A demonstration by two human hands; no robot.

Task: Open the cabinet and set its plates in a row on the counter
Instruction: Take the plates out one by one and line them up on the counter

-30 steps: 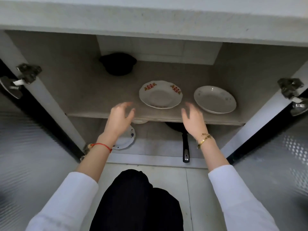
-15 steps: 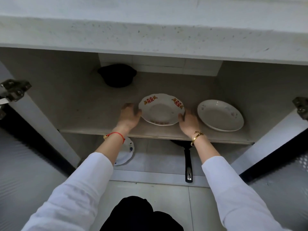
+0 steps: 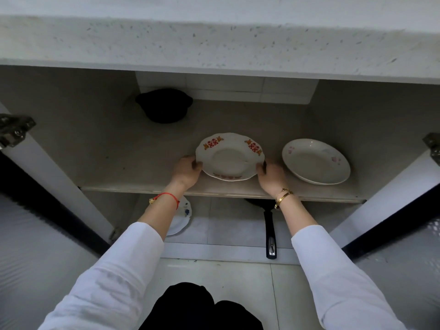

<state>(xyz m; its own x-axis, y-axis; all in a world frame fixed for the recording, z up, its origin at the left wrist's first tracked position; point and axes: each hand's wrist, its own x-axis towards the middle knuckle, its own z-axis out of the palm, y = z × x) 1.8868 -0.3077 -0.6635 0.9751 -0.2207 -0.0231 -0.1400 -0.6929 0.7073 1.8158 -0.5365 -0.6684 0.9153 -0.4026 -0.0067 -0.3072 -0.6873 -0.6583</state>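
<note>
The cabinet stands open under the speckled counter (image 3: 214,41). On its upper shelf (image 3: 133,163) sits a white plate with red and orange marks (image 3: 229,157). My left hand (image 3: 187,171) grips its left rim and my right hand (image 3: 271,175) grips its right rim. A second white plate with faint pink flowers (image 3: 315,161) lies to the right on the same shelf, untouched. On the cabinet floor below, a third white plate with a blue pattern (image 3: 182,217) shows partly behind my left forearm.
A black pot (image 3: 164,106) sits at the back of the upper shelf. A black frying pan (image 3: 269,232) lies on the cabinet floor, handle toward me. Both doors (image 3: 35,234) swing out at left and right, with hinges showing. My dark-clothed knees are at the bottom.
Both hands reached from in front of the shelf to the marked plate and closed on its two sides. The view has shifted lower, showing more of the counter edge.
</note>
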